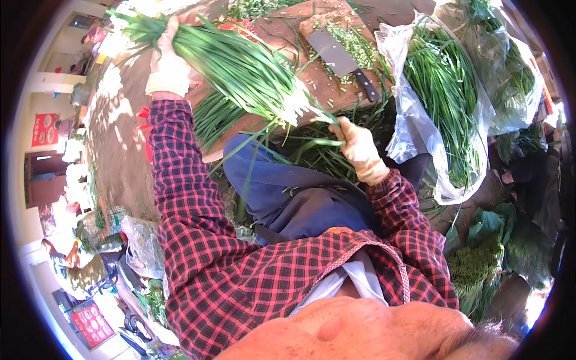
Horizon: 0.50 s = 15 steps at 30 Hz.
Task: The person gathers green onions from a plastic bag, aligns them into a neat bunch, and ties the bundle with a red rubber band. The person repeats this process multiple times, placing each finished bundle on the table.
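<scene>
My left hand (168, 54), in a pale glove, grips a large bunch of garlic chives (234, 72) near its leafy end. The bunch slants down to the right, its white stem ends towards my right hand (360, 146). That hand, also in a pale glove, pinches a few green leaves beside the stem ends. Beneath the bunch, more chives (218, 117) lie on a wooden board (283, 31). A cleaver (335, 53) with a black riveted handle rests on the board among chopped stem pieces (355, 47). Red ties (238, 27) show behind the bunch.
At the right stands an open clear plastic bag (398, 121) of chives, with another filled bag (517, 99) behind it. Loose leaves (324, 166) lie below the board by my knees. More bundled greens (477, 265) are at lower right. A person's dark-trousered leg (533, 180) is at far right.
</scene>
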### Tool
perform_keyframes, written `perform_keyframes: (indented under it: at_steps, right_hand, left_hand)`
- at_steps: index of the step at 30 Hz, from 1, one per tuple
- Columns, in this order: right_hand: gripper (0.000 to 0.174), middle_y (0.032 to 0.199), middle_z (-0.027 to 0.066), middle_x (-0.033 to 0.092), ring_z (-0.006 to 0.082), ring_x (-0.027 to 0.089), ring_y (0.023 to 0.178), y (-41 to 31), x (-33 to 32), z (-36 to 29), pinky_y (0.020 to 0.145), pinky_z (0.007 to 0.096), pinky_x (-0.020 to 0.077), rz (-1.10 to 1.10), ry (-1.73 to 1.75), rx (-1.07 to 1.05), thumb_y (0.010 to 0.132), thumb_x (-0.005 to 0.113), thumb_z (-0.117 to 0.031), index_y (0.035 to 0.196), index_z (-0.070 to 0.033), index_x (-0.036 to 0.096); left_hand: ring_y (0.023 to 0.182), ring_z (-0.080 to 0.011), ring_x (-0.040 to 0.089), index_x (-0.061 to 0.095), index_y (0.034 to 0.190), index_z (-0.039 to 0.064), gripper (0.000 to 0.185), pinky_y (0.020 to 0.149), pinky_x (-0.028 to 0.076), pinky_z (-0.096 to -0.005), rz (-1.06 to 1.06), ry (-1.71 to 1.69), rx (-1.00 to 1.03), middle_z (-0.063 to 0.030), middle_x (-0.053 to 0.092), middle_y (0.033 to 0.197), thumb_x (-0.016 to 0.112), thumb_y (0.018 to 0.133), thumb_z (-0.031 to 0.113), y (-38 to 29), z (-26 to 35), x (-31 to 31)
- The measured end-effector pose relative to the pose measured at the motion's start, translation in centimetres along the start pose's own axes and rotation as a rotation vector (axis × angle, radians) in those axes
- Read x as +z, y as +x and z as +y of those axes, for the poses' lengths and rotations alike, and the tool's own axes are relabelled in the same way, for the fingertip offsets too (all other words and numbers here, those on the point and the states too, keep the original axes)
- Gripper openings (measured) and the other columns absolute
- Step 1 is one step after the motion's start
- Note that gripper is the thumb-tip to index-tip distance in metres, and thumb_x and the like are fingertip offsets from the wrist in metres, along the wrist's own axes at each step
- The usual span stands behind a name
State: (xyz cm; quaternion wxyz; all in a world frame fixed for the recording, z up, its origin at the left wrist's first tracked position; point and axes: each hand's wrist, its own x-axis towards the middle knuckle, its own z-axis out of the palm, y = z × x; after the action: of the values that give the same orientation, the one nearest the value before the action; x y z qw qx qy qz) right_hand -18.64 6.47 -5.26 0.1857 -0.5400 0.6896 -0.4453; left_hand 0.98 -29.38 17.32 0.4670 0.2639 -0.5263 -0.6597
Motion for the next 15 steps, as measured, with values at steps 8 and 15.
perform_keyframes:
  at_steps: [8, 15]
  right_hand:
    - [0.065, 0.124, 0.0211, 0.065, 0.0345, 0.066, 0.111, 0.7, -2.7, -3.6, 0.091, 0.0453, 0.0547, -0.274, -0.297, 0.084, 0.087, 0.074, -0.025, 0.142, -0.003, 0.047]
    - [0.027, 0.085, -0.0025, 0.062, 0.0112, 0.058, 0.068, 10.2, 0.4, -9.5, 0.061, 0.0295, 0.0527, -0.230, 1.494, 0.512, 0.100, 0.064, -0.037, 0.109, -0.011, 0.063]
  left_hand:
    - [0.110, -0.0181, 0.063, 0.056, 0.131, 0.001, 0.031, 0.099, 0.049, -0.0315, 0.017, 0.982, 0.457, -0.0113, 0.067, 0.123, 0.056, 0.100, 0.006, -3.2, 2.0, -4.5]
    - [0.114, -0.0220, 0.061, 0.059, 0.108, 0.008, 0.029, 0.106, 0.047, -0.0403, 0.262, -0.237, 0.067, -0.0078, 0.068, 0.114, 0.045, 0.108, 0.033, -4.7, -0.3, 1.3]
